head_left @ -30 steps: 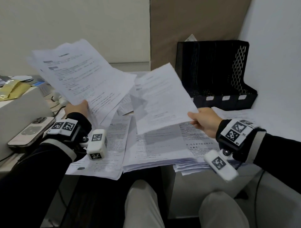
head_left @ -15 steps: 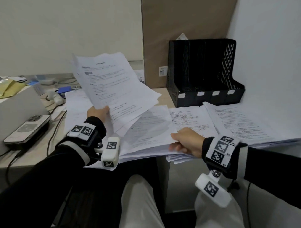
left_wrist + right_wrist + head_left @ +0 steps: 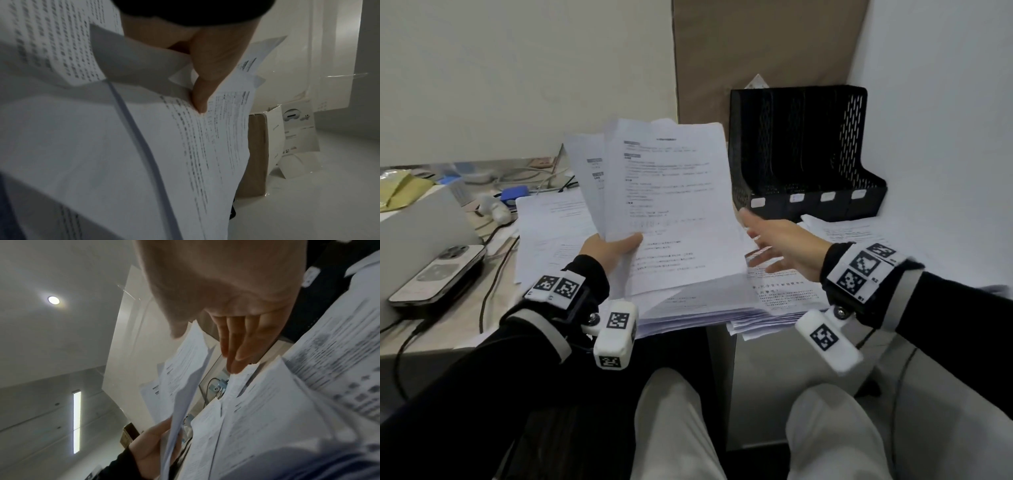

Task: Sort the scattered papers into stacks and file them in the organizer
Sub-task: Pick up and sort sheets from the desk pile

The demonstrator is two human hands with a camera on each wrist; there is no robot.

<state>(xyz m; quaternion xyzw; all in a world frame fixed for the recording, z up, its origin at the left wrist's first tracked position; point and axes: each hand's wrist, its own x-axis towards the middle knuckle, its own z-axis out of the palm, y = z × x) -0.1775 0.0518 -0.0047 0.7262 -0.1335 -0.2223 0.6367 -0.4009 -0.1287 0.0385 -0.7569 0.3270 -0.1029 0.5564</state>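
Observation:
My left hand [image 3: 616,248] grips a sheaf of printed sheets [image 3: 671,205] by the lower left edge and holds it upright above the desk; the thumb [image 3: 202,91] presses on the front page. My right hand [image 3: 774,246] hovers open beside the sheaf's right edge, fingers [image 3: 236,350] straight, holding nothing. Below lie loose papers [image 3: 784,291] in a thick overlapping pile at the desk's front edge, with more sheets [image 3: 839,233] to the right. The black mesh organizer [image 3: 804,161] stands at the back right, its slots showing no paper.
A phone [image 3: 438,270] lies on a white box at the left, with cables [image 3: 493,260] trailing over the desk. A brown board [image 3: 756,51] leans on the wall behind the organizer. Small clutter sits at the back left. My knees are under the desk edge.
The right hand laid its single sheet onto the pile, then rose open beside the sheaf. The left hand brought the sheaf from the far left toward the centre, more upright.

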